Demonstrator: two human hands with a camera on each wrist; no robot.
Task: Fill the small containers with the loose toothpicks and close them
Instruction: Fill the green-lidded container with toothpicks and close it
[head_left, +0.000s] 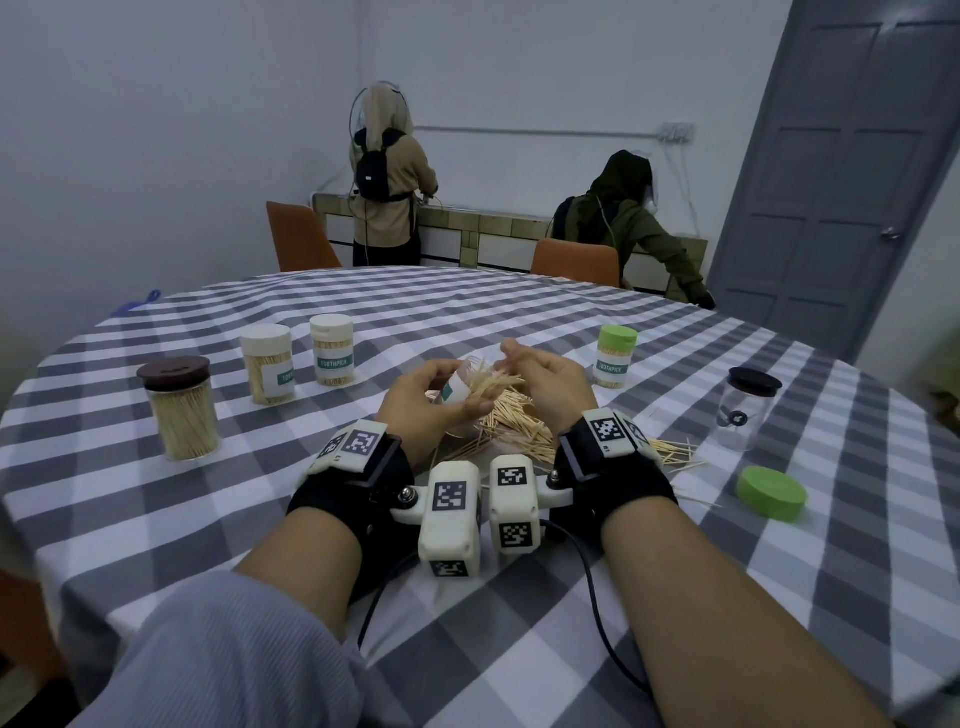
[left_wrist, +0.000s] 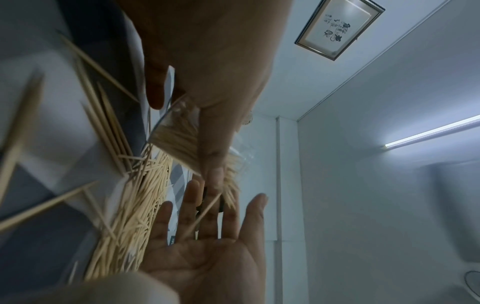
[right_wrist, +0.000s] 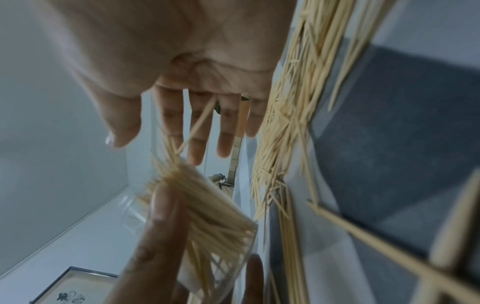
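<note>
My left hand (head_left: 441, 397) grips a small clear labelled container (head_left: 460, 387), tilted with its mouth toward the right. A bundle of toothpicks (right_wrist: 205, 205) sticks out of the mouth, and the left thumb (left_wrist: 211, 156) lies along it. My right hand (head_left: 540, 382) is at the mouth with palm open and fingers (right_wrist: 197, 131) straight; one toothpick lies across them. Under both hands a pile of loose toothpicks (head_left: 519, 428) lies on the checked tablecloth (head_left: 519, 613). A loose green lid (head_left: 771, 492) lies at the right.
A filled brown-lidded jar (head_left: 179, 410) and two filled white-lidded containers (head_left: 267, 371) (head_left: 332, 351) stand at the left. A green-lidded container (head_left: 615, 356) and an empty dark-lidded clear jar (head_left: 745, 410) stand at the right. Two people and orange chairs are beyond the table.
</note>
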